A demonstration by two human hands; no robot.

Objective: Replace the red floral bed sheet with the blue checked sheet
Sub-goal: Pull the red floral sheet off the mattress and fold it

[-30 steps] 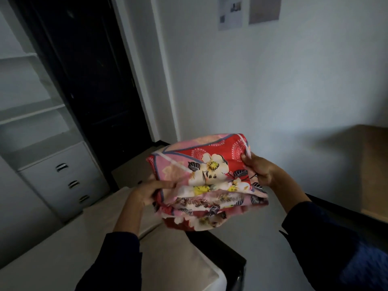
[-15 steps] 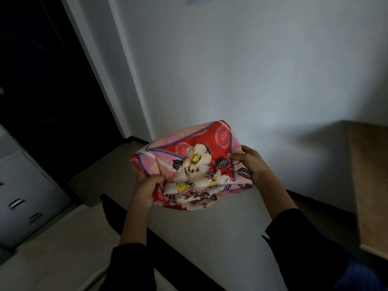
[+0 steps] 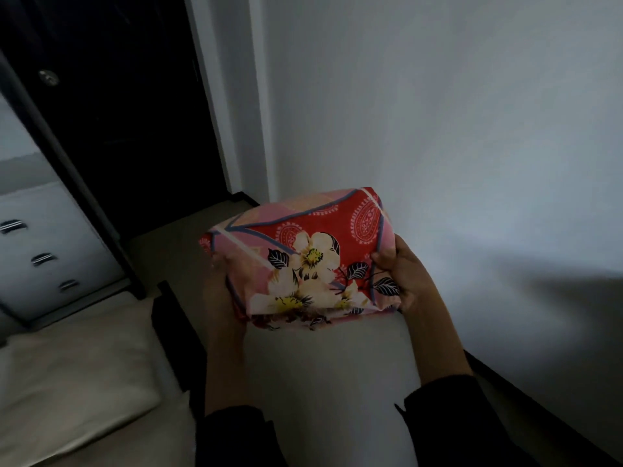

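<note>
sheet: folded red floral sheet is hanging mid-air, just right of the bed
left hand: is gripping its left end, blurred
right hand: is gripping its right end
axis: long side is running hand to hand

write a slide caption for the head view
Left hand and right hand hold the folded red floral sheet by a white wall, mattress at lower left.
</note>
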